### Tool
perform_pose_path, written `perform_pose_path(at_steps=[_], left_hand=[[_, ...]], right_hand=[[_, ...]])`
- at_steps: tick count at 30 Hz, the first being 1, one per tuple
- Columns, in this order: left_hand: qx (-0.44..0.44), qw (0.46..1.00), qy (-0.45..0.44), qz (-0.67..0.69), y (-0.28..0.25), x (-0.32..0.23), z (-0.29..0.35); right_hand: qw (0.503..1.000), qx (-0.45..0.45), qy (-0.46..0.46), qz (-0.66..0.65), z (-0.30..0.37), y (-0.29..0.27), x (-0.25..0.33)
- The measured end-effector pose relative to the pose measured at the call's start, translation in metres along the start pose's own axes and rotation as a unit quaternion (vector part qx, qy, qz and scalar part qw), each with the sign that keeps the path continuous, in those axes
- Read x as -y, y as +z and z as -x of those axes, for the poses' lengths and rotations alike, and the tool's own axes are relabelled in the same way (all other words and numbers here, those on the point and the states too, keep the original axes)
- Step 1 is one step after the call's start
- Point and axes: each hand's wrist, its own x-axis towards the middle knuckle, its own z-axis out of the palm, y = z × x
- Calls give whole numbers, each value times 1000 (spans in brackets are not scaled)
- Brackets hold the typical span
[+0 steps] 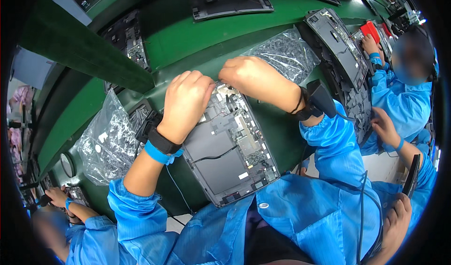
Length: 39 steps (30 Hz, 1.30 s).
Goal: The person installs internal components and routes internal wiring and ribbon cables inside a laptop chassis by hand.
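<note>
An opened laptop base lies tilted before me on the green bench, its circuit board and flat grey inner panel exposed. A black cable runs across that panel. My left hand is closed at the far left corner of the base, fingertips bent down. Close to it, my right hand pinches at the same far edge, near a pale strip. Whatever lies between the fingers of either hand is too small or hidden to make out. Dark bands circle both wrists.
A clear bag of small dark parts lies to the left; another bag sits beyond my right forearm. A green post slants in from the upper left. More laptop parts rest farther back. Co-workers in blue flank me.
</note>
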Motion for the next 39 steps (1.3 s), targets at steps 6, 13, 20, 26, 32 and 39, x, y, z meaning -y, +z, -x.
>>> perform_pose_path(at_steps=[6, 13, 20, 26, 32, 39], left_hand=[[9, 1000, 6, -16, 1, 0, -1], [26, 999, 11, -28, 2, -3, 0], [55, 997, -45, -1, -36, -54, 46], [105, 994, -19, -6, -29, -53, 47], [99, 981, 103, -133, -33, -53, 46], [40, 984, 169, -31, -35, -36, 28]], right_hand=[[998, -2, -39, 52, -2, -4, 5], [997, -21, -49, 48, 1, 0, 0], [974, -210, 23, -86, 22, -9, -1], [973, -199, 25, -115, 50, -7, 31], [970, -164, 5, -179, 65, 1, 47], [950, -262, 9, -168, 64, 20, 49]])
